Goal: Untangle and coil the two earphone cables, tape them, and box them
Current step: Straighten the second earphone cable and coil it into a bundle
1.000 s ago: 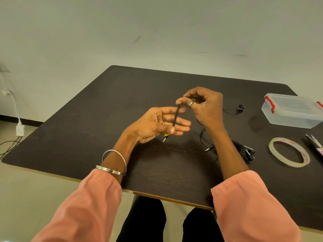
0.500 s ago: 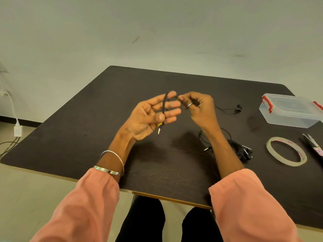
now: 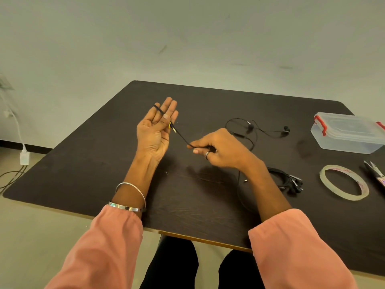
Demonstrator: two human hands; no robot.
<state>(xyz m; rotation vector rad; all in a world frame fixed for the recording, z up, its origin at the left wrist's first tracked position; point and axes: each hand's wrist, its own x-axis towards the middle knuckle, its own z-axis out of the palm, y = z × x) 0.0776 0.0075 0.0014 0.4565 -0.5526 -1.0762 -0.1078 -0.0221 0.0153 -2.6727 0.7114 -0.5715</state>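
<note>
While one cable (image 3: 288, 181) is lying bundled beside the tape (image 3: 343, 182), the other cable (image 3: 181, 136) is being wound round the flat left hand (image 3: 155, 130), pinched by the right hand (image 3: 218, 149); taping and boxing are being left for later

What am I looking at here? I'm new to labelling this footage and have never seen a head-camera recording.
The single view comes from a camera worn on a person's head, looking down at their own two hands over a dark table. The left hand is raised, palm up, fingers straight, with an earphone cable looped over the fingers and its plug by the thumb. The right hand pinches that same cable further along. Its earbuds lie on the table beyond. A second cable bundle lies by the right forearm. To the right are a tape roll, scissors and a closed clear box.
</note>
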